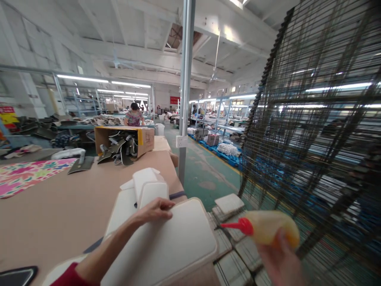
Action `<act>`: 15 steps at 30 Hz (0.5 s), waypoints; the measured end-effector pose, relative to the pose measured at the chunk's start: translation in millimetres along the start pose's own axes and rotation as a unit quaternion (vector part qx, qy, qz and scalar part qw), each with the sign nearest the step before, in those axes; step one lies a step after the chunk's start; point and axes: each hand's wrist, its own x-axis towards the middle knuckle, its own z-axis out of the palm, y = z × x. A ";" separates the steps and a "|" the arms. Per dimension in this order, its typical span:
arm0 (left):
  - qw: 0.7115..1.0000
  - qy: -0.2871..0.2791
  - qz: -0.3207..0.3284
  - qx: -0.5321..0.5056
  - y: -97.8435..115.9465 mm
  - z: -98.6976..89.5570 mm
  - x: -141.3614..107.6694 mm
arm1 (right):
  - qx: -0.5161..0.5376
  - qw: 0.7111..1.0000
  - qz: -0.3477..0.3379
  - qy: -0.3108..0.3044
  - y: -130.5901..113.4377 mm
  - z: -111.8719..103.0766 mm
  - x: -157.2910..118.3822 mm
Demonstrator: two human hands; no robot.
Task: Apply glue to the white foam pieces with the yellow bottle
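White panel [181, 242], rounded; yellowish bottle [269, 227], red-tipped. Left hand [156, 210] curled, touching panel, grip unclear; right hand [281, 260] clasps bottle.

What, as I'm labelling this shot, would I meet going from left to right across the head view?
Floral cloth → box → post → red-tipped bottle.

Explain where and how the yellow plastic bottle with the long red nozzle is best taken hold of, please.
Probably around the wide rounded body of the yellow plastic bottle, from below and near its right end, as the right hand holds it. The bottle is nearly level, and its thin red nozzle points left, so this grip leaves the tip free.
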 end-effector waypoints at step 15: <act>0.988 -0.156 -0.015 -0.006 55.5 -19.1 -13.2 | -0.112 0.985 -0.060 -0.115 -34.1 62.6 19.4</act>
